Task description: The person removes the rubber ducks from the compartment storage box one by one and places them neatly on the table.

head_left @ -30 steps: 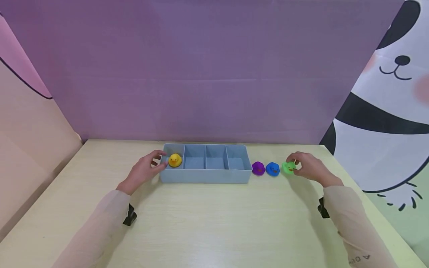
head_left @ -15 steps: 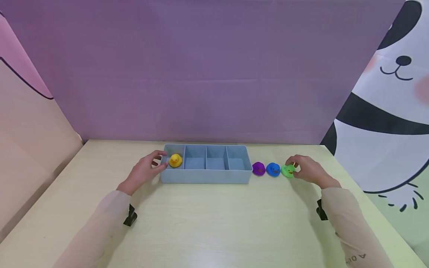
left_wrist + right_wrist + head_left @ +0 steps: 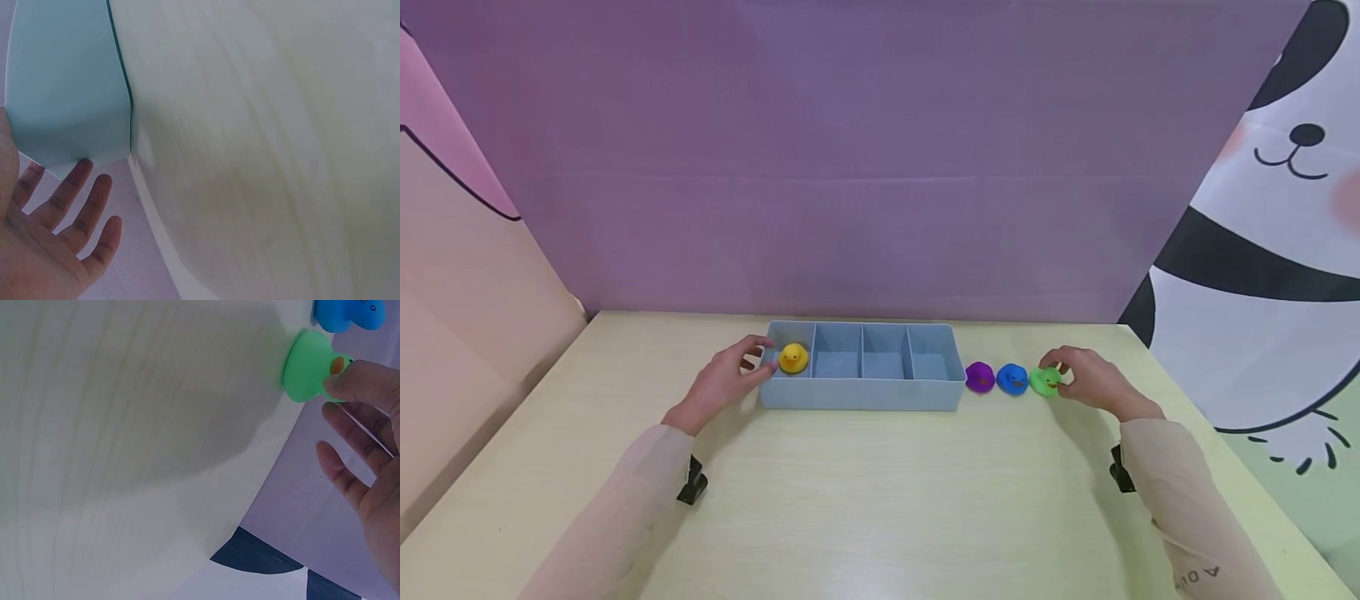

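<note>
The right hand [image 3: 1093, 382] is pinching the green duck [image 3: 1044, 380] sitting on the table [image 3: 880, 500], beside the blue duck [image 3: 1012, 378]; the left hand [image 3: 724, 383], fingers relaxed, is touching the tray's [image 3: 857, 393] end, near the yellow duck [image 3: 793, 358]

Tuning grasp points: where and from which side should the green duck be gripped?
Pinch the green duck across its round body, coming from above and the right. It sits upright on the table, with the blue duck close on its left, so that side is crowded. The right hand is already at its open right side, fingertips on it.
</note>
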Available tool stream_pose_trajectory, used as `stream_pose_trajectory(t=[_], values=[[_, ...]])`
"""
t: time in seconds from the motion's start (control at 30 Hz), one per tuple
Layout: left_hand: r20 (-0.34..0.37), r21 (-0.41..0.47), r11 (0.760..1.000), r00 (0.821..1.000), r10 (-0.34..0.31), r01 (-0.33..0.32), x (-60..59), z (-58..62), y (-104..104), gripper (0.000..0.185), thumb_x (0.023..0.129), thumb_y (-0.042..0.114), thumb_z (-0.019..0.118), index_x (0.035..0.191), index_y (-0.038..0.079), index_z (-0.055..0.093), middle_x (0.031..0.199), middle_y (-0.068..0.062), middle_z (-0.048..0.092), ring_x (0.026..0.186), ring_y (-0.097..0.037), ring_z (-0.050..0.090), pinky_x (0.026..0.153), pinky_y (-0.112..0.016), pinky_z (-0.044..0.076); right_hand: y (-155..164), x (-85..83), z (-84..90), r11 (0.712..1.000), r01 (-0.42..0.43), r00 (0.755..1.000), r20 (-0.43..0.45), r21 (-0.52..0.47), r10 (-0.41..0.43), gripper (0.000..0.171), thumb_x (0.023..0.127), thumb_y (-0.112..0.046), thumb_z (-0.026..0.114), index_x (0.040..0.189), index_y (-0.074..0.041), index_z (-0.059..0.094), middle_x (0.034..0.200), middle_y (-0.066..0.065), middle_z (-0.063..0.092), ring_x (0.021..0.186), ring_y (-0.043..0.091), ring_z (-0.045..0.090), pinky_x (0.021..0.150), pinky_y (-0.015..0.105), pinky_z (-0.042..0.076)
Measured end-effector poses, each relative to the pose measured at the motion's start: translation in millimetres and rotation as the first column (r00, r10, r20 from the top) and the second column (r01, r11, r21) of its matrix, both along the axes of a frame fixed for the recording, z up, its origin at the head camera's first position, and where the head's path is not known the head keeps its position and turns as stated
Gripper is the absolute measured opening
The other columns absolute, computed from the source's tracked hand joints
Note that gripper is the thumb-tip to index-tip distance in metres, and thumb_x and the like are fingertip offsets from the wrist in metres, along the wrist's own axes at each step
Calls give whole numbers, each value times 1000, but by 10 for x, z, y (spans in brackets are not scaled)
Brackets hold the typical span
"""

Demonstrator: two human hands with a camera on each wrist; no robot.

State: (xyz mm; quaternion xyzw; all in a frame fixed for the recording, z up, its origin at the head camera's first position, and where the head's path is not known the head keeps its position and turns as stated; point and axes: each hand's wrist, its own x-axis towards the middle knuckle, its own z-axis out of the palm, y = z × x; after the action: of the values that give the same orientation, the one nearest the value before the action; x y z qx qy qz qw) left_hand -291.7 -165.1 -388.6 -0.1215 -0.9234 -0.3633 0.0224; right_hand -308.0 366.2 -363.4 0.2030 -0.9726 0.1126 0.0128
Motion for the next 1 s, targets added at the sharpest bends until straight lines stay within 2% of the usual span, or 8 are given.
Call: stream_pose_trajectory(t=[0.23,0.4,0.63,1.0], values=[[-3,2,1000,1000,-7,7,5,13,2,43,90,34,55,129,17,46,125,-16,53,103,-31,56,83,-46,48,-18,-20,77,999,-31,999,15,18,31,35,69,4,69,103,0,61,101,15,64,89,32,58,73,44,51],[-1,0,1000,1000,-3,3,4,23,1,43,90,34,55,129,17,46,125,-15,53,103,-30,56,83,-46,48,-70,-30,179,998,-53,999,-6,29,54,34,71,3,67,105,0,61,103,17,63,89,33,59,73,44,51],[-6,-9,1000,1000,1,-1,7,31,4,43,90,33,55,129,16,46,125,-15,53,104,-31,56,83,-46,48,-221,-54,279,999,-49,999,-22,12,50,33,75,-1,67,107,-2,60,103,13,63,93,32,58,76,45,50],[-6,-1,1000,1000,1,-1,-1,3,2,43,90,33,55,129,16,46,126,-17,53,103,-31,56,83,-46,48,-547,-72,247,996,-83,996,-38,-15,83,33,76,-4,69,108,-4,60,106,11,63,96,31,58,81,45,49]])
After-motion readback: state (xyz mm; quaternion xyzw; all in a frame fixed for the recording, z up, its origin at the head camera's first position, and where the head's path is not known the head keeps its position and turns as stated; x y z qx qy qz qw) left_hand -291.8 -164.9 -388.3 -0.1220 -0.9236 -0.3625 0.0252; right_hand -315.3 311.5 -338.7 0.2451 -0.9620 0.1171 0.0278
